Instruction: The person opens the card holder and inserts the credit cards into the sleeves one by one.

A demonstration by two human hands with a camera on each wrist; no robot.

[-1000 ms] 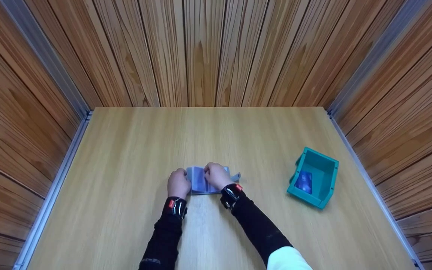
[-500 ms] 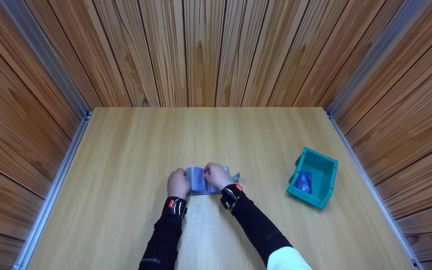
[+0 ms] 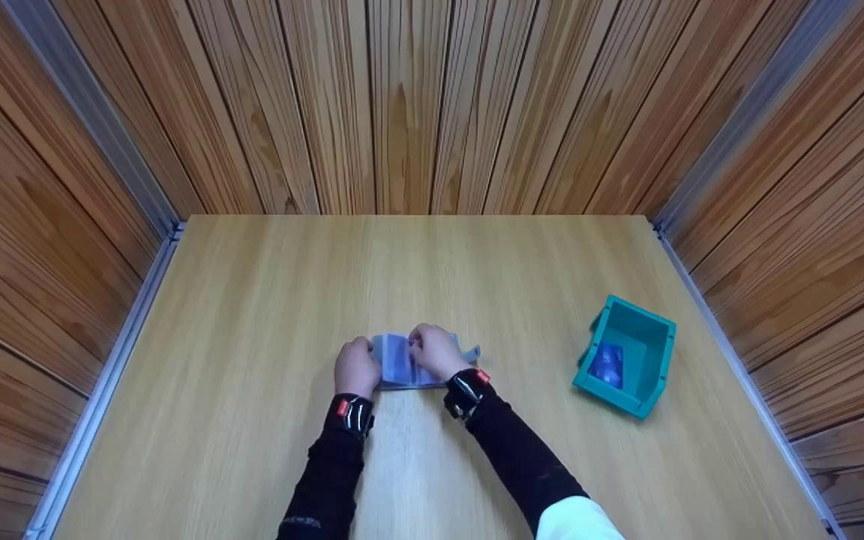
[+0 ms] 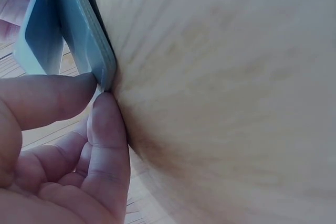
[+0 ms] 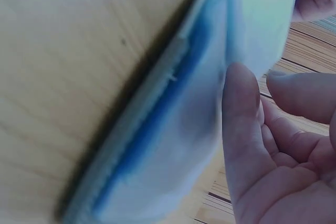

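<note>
A pale blue card holder (image 3: 396,361) lies spread on the table in front of me, its translucent purple-tinted leaves showing in the head view. At its left end, my left hand (image 3: 357,367) pinches the edge of the cover between thumb and index finger, as the left wrist view shows. Over the right half is my right hand (image 3: 438,352), fingers curled. In the right wrist view its thumb and index fingertips pinch the lower edge of a raised, pale leaf (image 5: 262,19). A small strap tab (image 3: 472,353) sticks out past the right side.
To the right stands a teal plastic bin (image 3: 657,364) with a shiny dark blue item (image 3: 607,364) inside. Wood-slat walls (image 3: 402,105) with metal rails (image 3: 109,375) border the wooden table (image 3: 252,300) at the back and sides.
The right wrist has shifted very slightly. Both hands stay at the same places on the card holder, and the strap tab has tipped a little.
</note>
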